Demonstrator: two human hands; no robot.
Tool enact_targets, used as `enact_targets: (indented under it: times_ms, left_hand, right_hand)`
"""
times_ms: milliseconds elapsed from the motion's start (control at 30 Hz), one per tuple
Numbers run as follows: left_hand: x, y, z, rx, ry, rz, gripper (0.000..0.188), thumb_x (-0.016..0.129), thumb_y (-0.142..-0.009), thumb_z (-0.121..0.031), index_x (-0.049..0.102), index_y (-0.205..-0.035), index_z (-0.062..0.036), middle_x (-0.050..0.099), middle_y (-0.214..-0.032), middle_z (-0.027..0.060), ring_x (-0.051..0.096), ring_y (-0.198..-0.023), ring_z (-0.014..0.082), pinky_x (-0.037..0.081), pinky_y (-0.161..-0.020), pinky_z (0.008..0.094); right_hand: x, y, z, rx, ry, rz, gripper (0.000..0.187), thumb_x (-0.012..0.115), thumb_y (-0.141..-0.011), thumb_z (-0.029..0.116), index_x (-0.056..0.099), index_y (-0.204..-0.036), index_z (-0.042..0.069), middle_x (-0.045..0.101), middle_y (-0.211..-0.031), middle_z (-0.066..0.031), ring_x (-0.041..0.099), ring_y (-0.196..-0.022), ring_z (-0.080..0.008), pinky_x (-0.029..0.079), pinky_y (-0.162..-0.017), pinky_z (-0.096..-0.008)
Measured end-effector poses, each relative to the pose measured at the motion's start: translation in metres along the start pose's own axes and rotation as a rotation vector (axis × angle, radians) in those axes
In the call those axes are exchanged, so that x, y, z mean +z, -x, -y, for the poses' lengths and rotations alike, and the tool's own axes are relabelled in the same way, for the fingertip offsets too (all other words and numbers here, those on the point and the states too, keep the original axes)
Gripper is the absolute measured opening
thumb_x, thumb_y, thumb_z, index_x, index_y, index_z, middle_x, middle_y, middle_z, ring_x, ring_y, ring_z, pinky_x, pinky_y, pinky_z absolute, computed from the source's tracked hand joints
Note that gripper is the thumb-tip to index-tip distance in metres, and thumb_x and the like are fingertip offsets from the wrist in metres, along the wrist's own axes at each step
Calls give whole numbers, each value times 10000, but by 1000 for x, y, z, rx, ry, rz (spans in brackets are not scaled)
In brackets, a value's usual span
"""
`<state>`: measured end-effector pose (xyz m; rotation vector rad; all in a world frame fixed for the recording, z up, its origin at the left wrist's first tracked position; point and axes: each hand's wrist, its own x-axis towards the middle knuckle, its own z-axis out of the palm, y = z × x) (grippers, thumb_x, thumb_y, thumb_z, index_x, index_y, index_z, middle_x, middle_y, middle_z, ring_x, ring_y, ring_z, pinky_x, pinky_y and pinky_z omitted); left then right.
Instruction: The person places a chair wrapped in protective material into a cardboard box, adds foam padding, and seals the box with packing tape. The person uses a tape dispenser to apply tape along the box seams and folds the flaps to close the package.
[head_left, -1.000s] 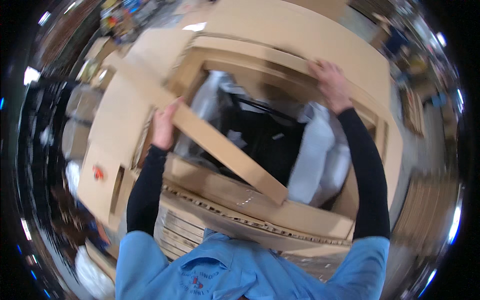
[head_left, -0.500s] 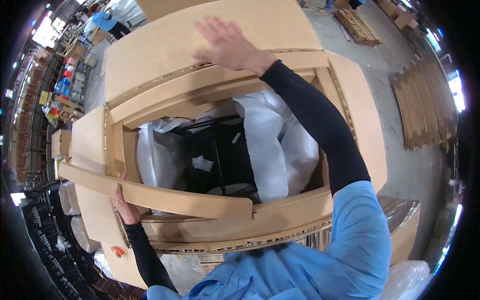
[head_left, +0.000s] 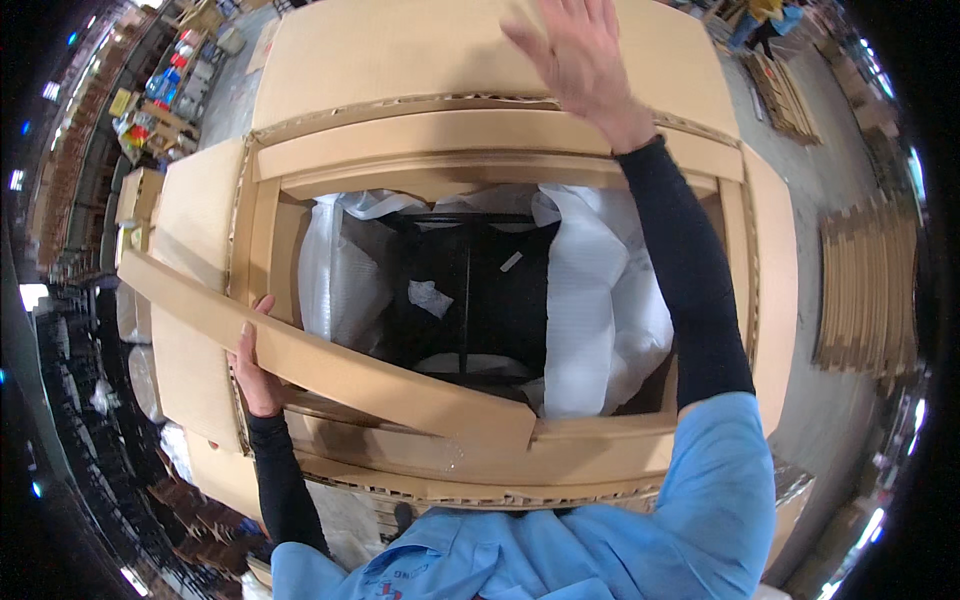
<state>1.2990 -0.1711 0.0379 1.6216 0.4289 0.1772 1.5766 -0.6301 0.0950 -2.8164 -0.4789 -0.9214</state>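
My left hand point(head_left: 256, 367) is closed around a long cardboard edge strip point(head_left: 330, 360), which slants over the near left corner of a large open cardboard box point(head_left: 480, 488). My right hand point(head_left: 588, 72) is raised above the far flap point(head_left: 400, 55) with its fingers apart and nothing in it. Inside the box lies a black framed item point(head_left: 430, 260), between sheets of white foam wrap point(head_left: 578, 300). Other cardboard strips line the inner walls, including the far strip point(head_left: 420, 136). A small crumpled piece of clear plastic point(head_left: 430, 299) rests on the black item.
Side flaps point(head_left: 195, 300) of the box lie folded outward. A stack of flat cardboard point(head_left: 868, 290) stands on the floor at right, with another cardboard pile point(head_left: 782, 98) beyond it. Shelving lines the left. Another person point(head_left: 775, 25) is far off at the upper right.
My right hand has moved right and farther away, over the far flap. The strip in my left hand has tilted more steeply. My view has shifted, so the box appears straighter.
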Motion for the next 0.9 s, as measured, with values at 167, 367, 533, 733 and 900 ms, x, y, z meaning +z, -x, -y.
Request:
enact_targets:
  times_ms: [167,367,533,733,900]
  left_hand:
    - [-2,-2,-5,-27,26,76,490,527,-1016,-329,594,-1315,52,645,-1306,133,575,-1168,191,421,-1033,329]
    - [1,-1,0,-29,76,65,509,532,-1008,-331,573,-1333,58,636,-1326,167,607,-1104,189,469,-978,332]
    - [9,0,-10,24,-6,-32,485,534,-991,-326,640,-1255,66,655,-1289,152,586,-1146,205,427,-1031,352]
    - [3,-1,-6,17,-34,12,523,476,-1015,-355,636,-1278,67,641,-1304,130,604,-1113,175,469,-980,314]
    - [12,8,-20,32,23,-23,374,574,-995,-263,715,-1126,58,726,-1070,84,648,-967,149,483,-939,309]
  right_hand:
    - [49,10,-41,-16,96,-6,716,473,-997,515,400,-1497,8,399,-1504,-299,371,-1394,-482,281,-1120,-654]
    - [50,21,2,-94,95,-143,726,442,-986,608,414,-1496,91,432,-1480,-242,391,-1393,-413,276,-1089,-682]
    - [47,18,18,-138,130,-91,751,411,-981,658,406,-1498,114,415,-1476,-216,391,-1384,-388,266,-1090,-681]
    - [66,31,47,-166,56,-62,764,459,-965,636,380,-1515,112,366,-1534,-201,319,-1445,-380,236,-1123,-678]
    - [75,9,59,-209,-16,-55,745,503,-964,592,375,-1523,116,338,-1569,-204,311,-1458,-362,223,-1145,-655]
